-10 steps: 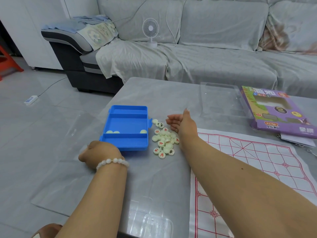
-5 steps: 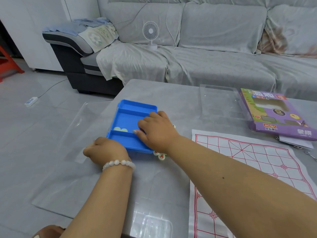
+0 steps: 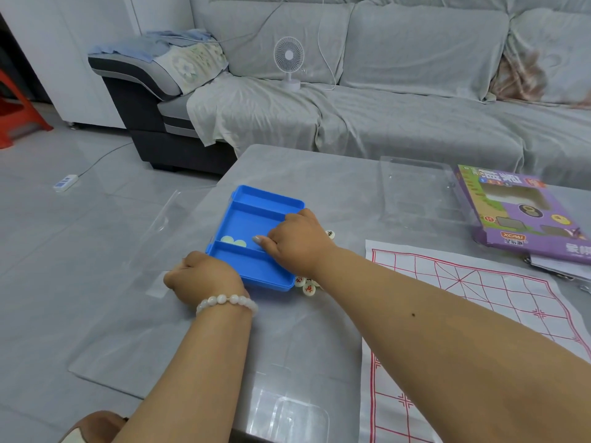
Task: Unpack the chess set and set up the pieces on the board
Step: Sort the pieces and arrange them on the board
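A blue plastic tray [image 3: 252, 203] with three compartments sits on the grey table; two cream chess discs [image 3: 234, 241] lie in its middle compartment. My right hand [image 3: 297, 244] lies over the tray's right side, fingers curled down into the middle compartment and round the tray's wall. My left hand [image 3: 204, 278] is a fist on the table against the tray's near left corner; nothing shows in it. Loose cream chess pieces [image 3: 308, 287] peek out under my right wrist, most of the pile hidden. The paper board [image 3: 479, 298] with red lines lies to the right.
A purple game box [image 3: 527, 219] and a clear plastic lid [image 3: 415, 193] lie at the table's far right. A clear plastic sheet [image 3: 128, 282] hangs over the left edge. A clear insert [image 3: 287, 420] sits near the front edge. Behind is a sofa with a small fan [image 3: 288, 59].
My right hand left the pile of pieces, moved left onto the blue tray and curled over its side. The tray has turned slightly. My left hand stayed a fist at the corner.
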`<state>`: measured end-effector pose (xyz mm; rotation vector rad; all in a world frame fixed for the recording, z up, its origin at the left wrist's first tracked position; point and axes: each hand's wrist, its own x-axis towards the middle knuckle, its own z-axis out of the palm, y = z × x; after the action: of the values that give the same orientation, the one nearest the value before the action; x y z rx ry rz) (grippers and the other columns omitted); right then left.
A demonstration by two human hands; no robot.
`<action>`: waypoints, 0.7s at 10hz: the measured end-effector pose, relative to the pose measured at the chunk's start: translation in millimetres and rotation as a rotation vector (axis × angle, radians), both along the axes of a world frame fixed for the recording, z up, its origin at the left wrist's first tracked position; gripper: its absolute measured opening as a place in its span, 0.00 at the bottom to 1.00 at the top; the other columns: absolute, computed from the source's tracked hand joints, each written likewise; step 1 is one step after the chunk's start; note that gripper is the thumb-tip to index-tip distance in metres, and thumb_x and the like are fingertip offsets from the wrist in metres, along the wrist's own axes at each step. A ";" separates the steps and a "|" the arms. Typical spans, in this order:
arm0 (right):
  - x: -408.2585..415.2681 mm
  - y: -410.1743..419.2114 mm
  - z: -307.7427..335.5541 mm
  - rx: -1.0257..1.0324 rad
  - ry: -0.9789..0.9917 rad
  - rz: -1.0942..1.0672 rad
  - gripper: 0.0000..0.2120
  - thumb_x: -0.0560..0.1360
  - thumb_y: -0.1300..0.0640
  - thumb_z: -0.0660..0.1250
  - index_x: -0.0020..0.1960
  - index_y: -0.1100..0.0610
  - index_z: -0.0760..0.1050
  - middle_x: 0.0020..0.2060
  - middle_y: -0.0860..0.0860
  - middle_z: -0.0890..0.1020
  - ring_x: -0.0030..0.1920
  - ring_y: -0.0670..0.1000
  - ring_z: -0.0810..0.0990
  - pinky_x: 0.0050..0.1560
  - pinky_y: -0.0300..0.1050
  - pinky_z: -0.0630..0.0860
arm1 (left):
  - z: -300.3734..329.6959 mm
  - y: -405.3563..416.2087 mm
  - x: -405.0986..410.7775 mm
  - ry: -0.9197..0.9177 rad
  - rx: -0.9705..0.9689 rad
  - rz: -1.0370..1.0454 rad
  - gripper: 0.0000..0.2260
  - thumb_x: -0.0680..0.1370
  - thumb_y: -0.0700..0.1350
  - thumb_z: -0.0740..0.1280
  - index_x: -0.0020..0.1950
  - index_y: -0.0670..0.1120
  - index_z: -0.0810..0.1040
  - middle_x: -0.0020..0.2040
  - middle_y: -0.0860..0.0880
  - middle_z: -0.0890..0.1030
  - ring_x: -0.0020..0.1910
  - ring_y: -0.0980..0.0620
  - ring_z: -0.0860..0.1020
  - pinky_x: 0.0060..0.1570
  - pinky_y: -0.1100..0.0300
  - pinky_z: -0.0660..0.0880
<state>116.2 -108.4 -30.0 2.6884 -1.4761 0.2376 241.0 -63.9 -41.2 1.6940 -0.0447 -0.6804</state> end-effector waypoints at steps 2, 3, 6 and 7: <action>-15.5 -10.0 16.4 -0.141 -0.784 -0.233 0.25 0.79 0.47 0.52 0.25 0.53 0.53 0.21 0.48 0.59 0.28 0.53 0.63 0.35 0.45 0.64 | 2.9 9.6 2.3 -0.069 -0.018 -0.034 0.09 0.77 0.45 0.54 0.37 0.45 0.62 0.57 0.33 0.75 0.55 0.34 0.75 0.56 0.40 0.73; -52.5 -14.3 9.6 0.083 -0.778 -0.640 0.25 0.81 0.44 0.48 0.29 0.54 0.60 0.26 0.50 0.67 0.35 0.55 0.69 0.36 0.45 0.62 | 4.4 10.4 6.5 0.016 -0.034 -0.011 0.08 0.77 0.43 0.54 0.41 0.41 0.64 0.60 0.32 0.73 0.58 0.33 0.73 0.59 0.39 0.71; -65.4 -15.8 -17.7 0.320 -0.309 -0.629 0.21 0.82 0.48 0.49 0.40 0.60 0.68 0.35 0.53 0.71 0.46 0.56 0.71 0.44 0.44 0.65 | -8.6 -9.6 13.2 0.086 -0.005 0.034 0.10 0.80 0.47 0.54 0.55 0.44 0.67 0.51 0.46 0.76 0.48 0.48 0.76 0.33 0.65 0.63; -66.3 -12.7 -10.3 0.241 -0.352 -0.664 0.23 0.82 0.48 0.47 0.36 0.59 0.66 0.35 0.55 0.71 0.41 0.55 0.70 0.41 0.44 0.64 | -6.2 -6.5 7.8 0.043 0.011 -0.004 0.07 0.79 0.48 0.53 0.49 0.46 0.67 0.48 0.45 0.73 0.50 0.45 0.76 0.38 0.61 0.71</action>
<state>50.0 -121.1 -40.4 2.2017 -2.5378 0.5286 248.8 -70.4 -47.4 1.6898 -0.0139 -0.7212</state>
